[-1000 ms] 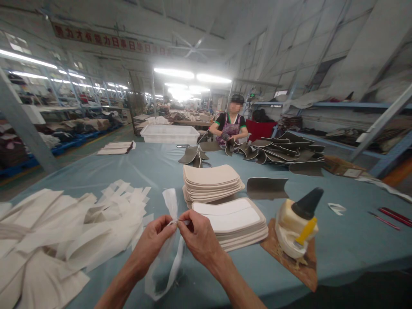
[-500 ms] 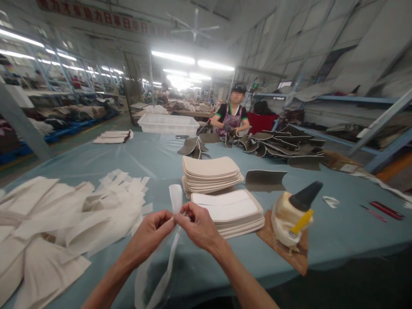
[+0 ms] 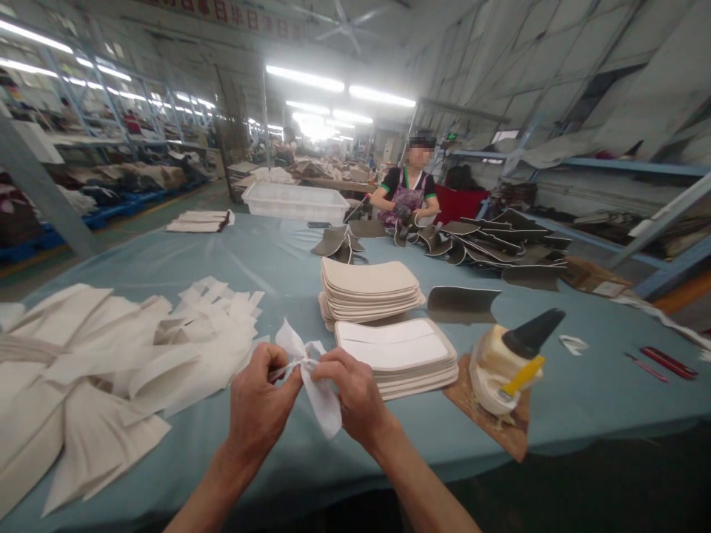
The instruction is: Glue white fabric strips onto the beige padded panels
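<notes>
Between my hands is a thin white fabric strip (image 3: 325, 403), gathered and twisted at its middle into what looks like a knot. My left hand (image 3: 264, 392) pinches it on the left side, thumb against curled fingers. My right hand (image 3: 355, 389) grips it on the right, with one loose end hanging down beside the fingers. Another end sticks up above the knot. Just beyond my right hand sits a stack of beige padded panels (image 3: 411, 377), the top one carrying a white piece. A second beige stack (image 3: 369, 281) lies behind it.
Loose white and beige fabric pieces (image 3: 194, 355) cover the table's left. A glue container (image 3: 492, 370) with a yellow-handled brush (image 3: 522, 376) stands on a brown board (image 3: 516, 437) at right. Across the table, a person (image 3: 411, 189) handles dark panels (image 3: 500, 240). A white bin (image 3: 294, 201) is at the back.
The long strip ends that hung below my hands are now drawn up, and the strip is bunched into a knot. My hands have turned inward and moved slightly apart.
</notes>
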`<state>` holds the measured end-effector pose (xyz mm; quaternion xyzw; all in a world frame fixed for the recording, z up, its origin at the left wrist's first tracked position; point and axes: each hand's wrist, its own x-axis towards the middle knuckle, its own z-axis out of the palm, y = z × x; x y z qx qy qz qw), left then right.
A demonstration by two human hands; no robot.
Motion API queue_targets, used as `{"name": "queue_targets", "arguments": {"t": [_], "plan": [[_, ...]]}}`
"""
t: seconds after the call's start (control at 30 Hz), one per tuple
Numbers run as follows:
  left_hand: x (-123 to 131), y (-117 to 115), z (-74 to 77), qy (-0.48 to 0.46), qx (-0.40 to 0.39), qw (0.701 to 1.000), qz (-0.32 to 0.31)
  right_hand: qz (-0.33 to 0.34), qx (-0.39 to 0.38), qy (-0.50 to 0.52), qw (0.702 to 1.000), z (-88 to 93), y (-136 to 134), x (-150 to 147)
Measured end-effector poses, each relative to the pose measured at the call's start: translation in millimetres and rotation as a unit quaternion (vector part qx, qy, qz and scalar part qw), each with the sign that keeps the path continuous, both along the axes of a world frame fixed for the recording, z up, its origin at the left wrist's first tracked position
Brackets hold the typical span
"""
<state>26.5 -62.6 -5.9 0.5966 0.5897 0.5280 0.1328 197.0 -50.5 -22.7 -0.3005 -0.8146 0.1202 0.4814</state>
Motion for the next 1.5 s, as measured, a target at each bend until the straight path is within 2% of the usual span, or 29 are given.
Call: {"name": "queue_targets", "arguments": {"t": [0.13,0.23,0.33,0.43,0.5,0.63,0.8,0.97,1.13,1.37,1.5], "plan": [[-0.9,-0.7,-1.8,-0.007,0.0,0.998,-0.06,0.001,0.003,-0.027,1.0,-6.9,-0.1,3.1],[-5.2,-0.4,-7.2,0.005,-0.02,0.994,-0.108,-0.028,0.005,0.007,1.0,-14.5,0.6,4.0],[-9.4,-0.7,-12.0,0.047,-0.023,0.988,-0.142,-0.051,-0.061,0.043,0.996,-13.4,-1.6,5.4],[-12.8,-2.3,-13.4,0.09,0.006,0.983,-0.162,-0.035,-0.148,0.044,0.987,-1.6,-6.0,6.5],[-15.0,-3.6,-13.7,0.113,0.029,0.977,-0.177,-0.035,-0.175,0.032,0.983,7.5,-8.1,5.8],[-19.5,-4.6,-18.7,0.151,0.072,0.972,-0.168,-0.035,-0.197,0.008,0.98,16.4,-7.6,1.9],[-20.9,-4.4,-27.4,0.158,0.117,0.971,-0.137,-0.025,-0.231,0.022,0.972,12.4,-4.1,-4.2],[-18.3,-5.9,-28.6,0.14,0.137,0.972,-0.131,-0.037,-0.244,0.036,0.968,11.3,-4.0,-8.2],[-18.8,-7.7,-28.8,0.102,0.099,0.981,-0.135,-0.026,-0.235,0.036,0.971,11.0,-4.8,-8.8],[-17.5,-10.1,-31.6,0.01,0.008,0.989,-0.148,-0.026,-0.119,0.018,0.992,6.3,-3.6,-10.7],[-17.1,-9.0,-35.5,-0.046,-0.037,0.985,-0.164,-0.02,-0.104,0.013,0.994,5.3,-3.3,-10.0]]}}
